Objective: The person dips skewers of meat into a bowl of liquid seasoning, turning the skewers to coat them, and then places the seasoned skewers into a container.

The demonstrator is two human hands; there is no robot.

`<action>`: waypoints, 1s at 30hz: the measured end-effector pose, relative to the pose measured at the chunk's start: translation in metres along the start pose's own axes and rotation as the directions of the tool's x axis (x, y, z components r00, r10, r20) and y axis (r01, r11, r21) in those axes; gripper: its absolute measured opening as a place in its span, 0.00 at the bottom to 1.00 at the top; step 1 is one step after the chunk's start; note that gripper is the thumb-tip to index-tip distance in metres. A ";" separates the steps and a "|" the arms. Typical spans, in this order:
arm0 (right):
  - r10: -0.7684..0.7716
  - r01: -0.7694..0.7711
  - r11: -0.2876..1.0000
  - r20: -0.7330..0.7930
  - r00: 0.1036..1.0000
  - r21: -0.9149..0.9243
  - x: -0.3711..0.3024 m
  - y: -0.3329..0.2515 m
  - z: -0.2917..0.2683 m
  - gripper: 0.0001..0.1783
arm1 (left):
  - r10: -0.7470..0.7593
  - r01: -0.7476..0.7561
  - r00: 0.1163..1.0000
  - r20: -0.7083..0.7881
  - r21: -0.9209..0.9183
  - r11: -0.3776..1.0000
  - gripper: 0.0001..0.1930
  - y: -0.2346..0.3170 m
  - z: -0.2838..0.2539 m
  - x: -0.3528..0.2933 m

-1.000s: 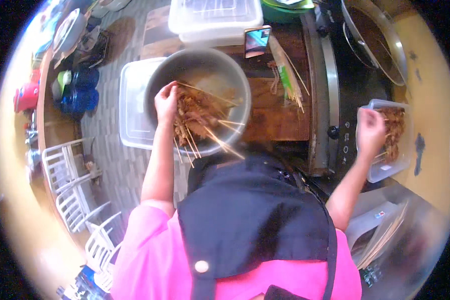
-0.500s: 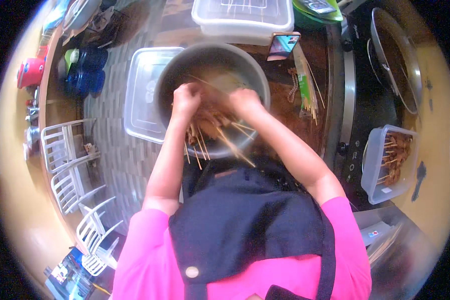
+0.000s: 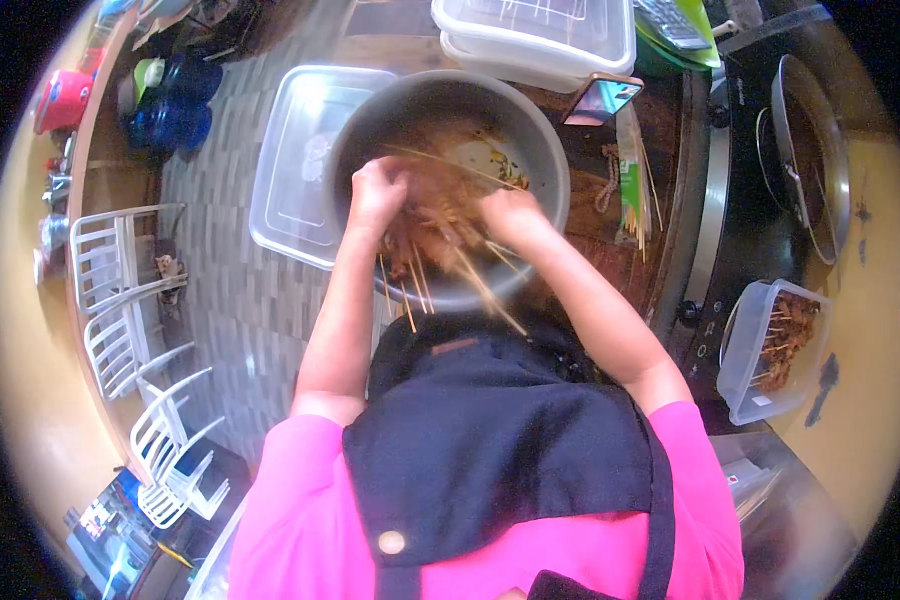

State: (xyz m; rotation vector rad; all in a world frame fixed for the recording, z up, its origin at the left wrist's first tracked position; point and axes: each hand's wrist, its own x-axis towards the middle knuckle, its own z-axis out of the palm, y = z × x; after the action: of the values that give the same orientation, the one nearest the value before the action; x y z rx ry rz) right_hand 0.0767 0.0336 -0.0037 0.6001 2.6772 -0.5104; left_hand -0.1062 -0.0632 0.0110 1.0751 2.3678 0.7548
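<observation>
Both hands work inside a large grey metal pot (image 3: 562, 170). My left hand (image 3: 378, 192) is closed over its left side, and its fingertips hide what they pinch. Across the pot, my right hand (image 3: 515, 212) is closed at a thin wooden skewer (image 3: 450, 163) that slants from above the left hand down toward the right one. Below and between the hands lies a pile of skewered brown meat (image 3: 435, 218), partly blurred. Several bare stick ends poke over the pot's near rim. Dark and yellowish bits cling to the pot's inside at the far right.
A clear plastic lid (image 3: 288, 190) lies left of the pot. Beyond stand lidded plastic tubs (image 3: 530, 40) and a propped phone (image 3: 602, 100). To the right are a green packet of skewers (image 3: 631, 190), a stove with a wide pan (image 3: 810, 160), and a tub of meat skewers (image 3: 755, 350).
The whole view has shifted, so the pot sits farther right. Both hands stay in the pot. More of the pot's inside now shows above my right hand, and the skewer shows more sharply.
</observation>
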 end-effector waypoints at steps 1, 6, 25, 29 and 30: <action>0.038 -0.038 0.999 0.023 0.999 0.019 0.001 0.001 0.005 0.08 | -0.010 0.010 1.000 0.014 -0.005 1.000 0.14 0.003 0.000 -0.001; 0.107 -0.107 0.994 -0.011 0.994 0.021 -0.005 -0.001 -0.011 0.07 | -0.021 0.021 1.000 0.008 -0.031 0.999 0.14 0.000 0.000 -0.002; 0.147 -0.153 0.981 0.064 0.987 0.115 -0.003 -0.010 -0.010 0.09 | 0.071 -0.080 0.995 -0.074 -0.122 0.989 0.14 -0.011 0.007 0.009; 0.215 -0.227 0.941 0.073 0.974 0.253 -0.021 -0.015 -0.052 0.09 | -0.001 -0.013 0.997 -0.071 -0.184 0.983 0.13 -0.018 0.002 0.000; 0.257 -0.266 0.909 0.069 0.964 0.321 -0.028 -0.012 -0.062 0.09 | -0.013 0.002 0.998 -0.063 -0.165 0.986 0.12 -0.016 0.001 -0.002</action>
State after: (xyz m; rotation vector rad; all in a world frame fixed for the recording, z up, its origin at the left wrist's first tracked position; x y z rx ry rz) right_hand 0.0794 0.0395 0.0648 1.0220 2.4488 -0.8856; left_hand -0.1129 -0.0732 0.0007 0.9862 2.3128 0.9771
